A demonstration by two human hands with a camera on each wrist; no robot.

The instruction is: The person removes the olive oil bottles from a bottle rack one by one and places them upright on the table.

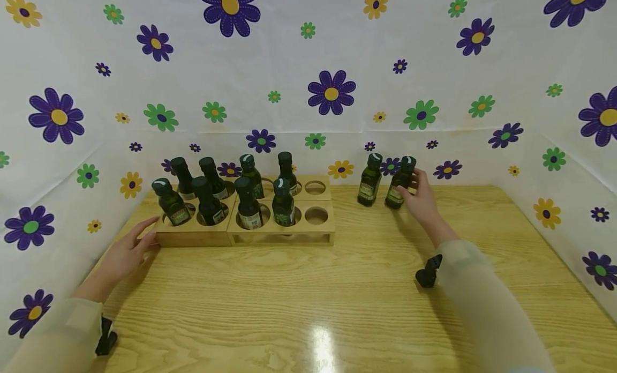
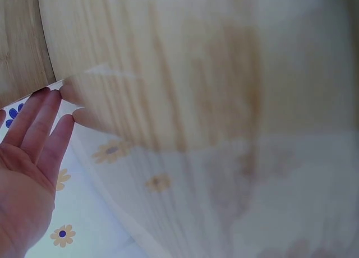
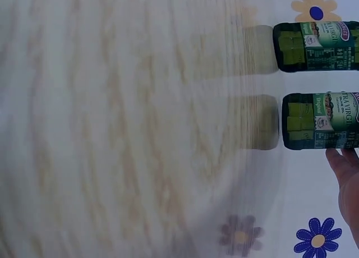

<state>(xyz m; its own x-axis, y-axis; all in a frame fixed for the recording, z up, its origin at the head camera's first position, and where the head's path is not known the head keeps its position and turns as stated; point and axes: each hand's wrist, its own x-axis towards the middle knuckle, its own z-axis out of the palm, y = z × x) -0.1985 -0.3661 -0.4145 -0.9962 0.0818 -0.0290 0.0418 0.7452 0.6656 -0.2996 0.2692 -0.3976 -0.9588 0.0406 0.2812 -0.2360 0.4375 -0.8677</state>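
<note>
My right hand (image 1: 420, 199) holds a dark green olive oil bottle (image 1: 397, 193) near the back of the table, thumb in front and fingers around its far side. The bottle stands nearly upright, and its "extra virgin" label reads in the right wrist view. Just left of it stands a second olive oil bottle (image 3: 317, 46). My left hand (image 1: 124, 255) touches the left end of a wooden bottle rack (image 1: 193, 239), its fingers extended in the left wrist view. Several dark green bottles, such as the front left bottle (image 1: 172, 204), sit in the rack's round holes, some tilted.
A second wooden rack (image 1: 281, 237) adjoins the first on its right, with several bottles in it and two round holes showing at its right end. Behind, a white flowered cloth (image 1: 284, 57) rises along the back and sides of the wooden table (image 1: 270, 298).
</note>
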